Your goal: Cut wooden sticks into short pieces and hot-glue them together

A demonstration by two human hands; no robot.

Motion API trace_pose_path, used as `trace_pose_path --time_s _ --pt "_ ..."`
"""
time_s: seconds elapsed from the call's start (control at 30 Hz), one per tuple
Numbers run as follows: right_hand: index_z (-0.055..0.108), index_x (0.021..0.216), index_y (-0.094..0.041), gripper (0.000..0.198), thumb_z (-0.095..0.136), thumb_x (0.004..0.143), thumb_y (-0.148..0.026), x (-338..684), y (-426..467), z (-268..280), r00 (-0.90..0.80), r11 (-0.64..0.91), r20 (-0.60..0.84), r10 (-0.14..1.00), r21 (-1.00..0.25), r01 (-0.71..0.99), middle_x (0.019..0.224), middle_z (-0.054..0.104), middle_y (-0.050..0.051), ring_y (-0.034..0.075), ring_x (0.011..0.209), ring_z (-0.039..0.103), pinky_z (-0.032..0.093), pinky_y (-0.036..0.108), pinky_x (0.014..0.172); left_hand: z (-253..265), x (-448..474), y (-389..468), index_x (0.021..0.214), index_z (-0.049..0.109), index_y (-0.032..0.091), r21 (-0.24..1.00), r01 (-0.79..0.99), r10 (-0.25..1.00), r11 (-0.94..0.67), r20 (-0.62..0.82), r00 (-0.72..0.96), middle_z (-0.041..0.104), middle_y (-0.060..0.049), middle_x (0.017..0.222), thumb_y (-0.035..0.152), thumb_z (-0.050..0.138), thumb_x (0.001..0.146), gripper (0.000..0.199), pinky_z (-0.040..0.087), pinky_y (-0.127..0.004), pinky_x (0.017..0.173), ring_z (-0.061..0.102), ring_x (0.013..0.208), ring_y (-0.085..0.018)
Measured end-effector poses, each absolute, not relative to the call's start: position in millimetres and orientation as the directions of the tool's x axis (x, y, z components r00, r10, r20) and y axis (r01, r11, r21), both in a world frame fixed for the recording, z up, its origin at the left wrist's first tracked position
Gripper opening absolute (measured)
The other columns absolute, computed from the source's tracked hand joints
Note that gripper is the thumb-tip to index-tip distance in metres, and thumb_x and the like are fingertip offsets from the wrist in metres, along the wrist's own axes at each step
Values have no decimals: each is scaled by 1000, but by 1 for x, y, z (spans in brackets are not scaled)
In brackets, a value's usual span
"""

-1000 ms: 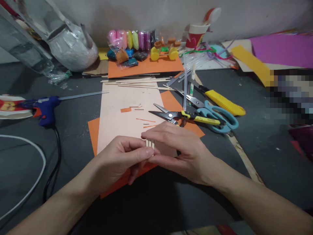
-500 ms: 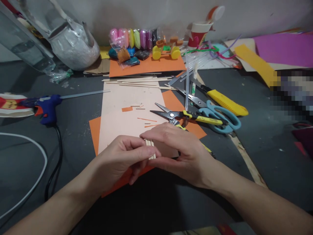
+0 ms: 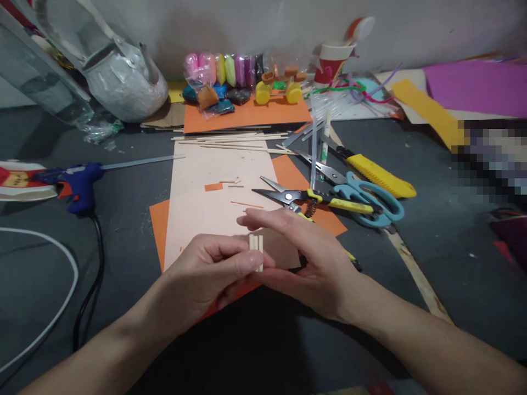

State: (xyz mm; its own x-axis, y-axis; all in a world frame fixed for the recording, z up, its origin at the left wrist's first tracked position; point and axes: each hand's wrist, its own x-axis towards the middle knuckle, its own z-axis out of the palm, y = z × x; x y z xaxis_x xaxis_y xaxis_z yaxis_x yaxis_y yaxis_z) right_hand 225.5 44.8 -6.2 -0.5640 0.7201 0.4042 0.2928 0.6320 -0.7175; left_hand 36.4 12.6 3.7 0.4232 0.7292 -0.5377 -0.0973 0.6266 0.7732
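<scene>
Three short wooden sticks (image 3: pixel 256 242) stand upright side by side, pinched between the thumb and fingers of my left hand (image 3: pixel 216 264). My right hand (image 3: pixel 307 255) is open around them. Its fingers arch above the sticks' top ends, apart from them, while its thumb lies by their lower ends; whether it touches them I cannot tell. Beneath both hands is a pale sheet (image 3: pixel 206 219) over orange paper (image 3: pixel 158 227). On the sheet lie a small orange paper piece (image 3: pixel 213 187) and short stick offcuts (image 3: pixel 236 186).
Yellow-handled cutters (image 3: pixel 321 198), blue scissors (image 3: pixel 370 203) and a yellow utility knife (image 3: pixel 381 174) lie to the right. A blue glue gun (image 3: pixel 84 184) with its cord is at left. Long thin sticks (image 3: pixel 234 140), clay packets (image 3: pixel 226 71), a kettle (image 3: pixel 123 82) and a paper cup (image 3: pixel 332 60) are behind.
My right fingers have lifted off the sticks' top ends, opening a gap. The sticks have turned from a slight tilt to upright in my left hand.
</scene>
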Motion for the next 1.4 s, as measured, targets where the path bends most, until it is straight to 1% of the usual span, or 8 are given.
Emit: trace_pose_path --time_s 0.1,0.23,0.33,0.57,0.7,0.97,1.17,1.4 --pt "57 124 -17 46 75 84 -31 226 45 -5 -540 609 389 746 -728 316 122 70 10 20 111 65 52 31 95 6 38 15 78 76 15 780 -93 727 619 -524 445 41 6 47 39 66 88 28 18 -17 40 29 42 -3" --pt "63 116 -19 32 72 87 -29 226 46 -8 -566 667 462 683 -711 224 114 72 8 20 110 66 53 33 95 6 38 16 66 70 16 789 -87 731 608 -514 449 39 7 45 40 67 88 32 16 -17 39 28 41 -3" --pt "63 118 -18 33 72 88 -27 226 47 -10 -579 669 465 670 -717 197 111 73 9 20 109 66 54 34 93 6 37 14 61 65 15 792 -82 736 606 -518 436 39 7 44 41 68 87 37 17 -16 39 28 41 -3" --pt "61 128 -17 44 73 87 -26 228 50 -9 -633 677 457 624 -722 146 121 71 12 21 117 64 51 38 101 7 37 14 75 73 15 776 -60 712 628 -542 446 42 7 49 43 68 85 31 21 -16 36 31 39 -3" --pt "60 130 -17 46 73 87 -23 228 50 -9 -645 670 458 611 -734 113 125 70 12 20 119 63 49 35 104 9 38 15 71 71 13 778 -42 709 627 -549 442 43 6 47 44 69 84 34 21 -16 36 32 39 -3" --pt "61 125 -19 47 77 82 -32 229 46 -8 -587 580 355 727 -776 249 123 70 10 22 115 64 52 34 98 8 38 13 68 68 13 779 -33 715 626 -555 425 43 6 45 47 69 83 37 19 -18 38 31 38 -3" --pt "64 120 -16 39 76 84 -23 229 49 -10 -627 643 432 648 -751 147 118 72 12 21 113 65 51 37 99 7 37 13 69 68 14 778 -18 705 628 -559 436 43 6 45 50 69 83 39 17 -17 37 31 38 -3" --pt "65 110 -15 30 76 84 -24 227 53 -6 -643 703 490 589 -703 109 109 75 13 20 104 68 53 39 95 12 36 17 59 59 15 762 -10 665 648 -560 494 43 6 45 44 67 86 40 21 -17 36 32 37 -3"
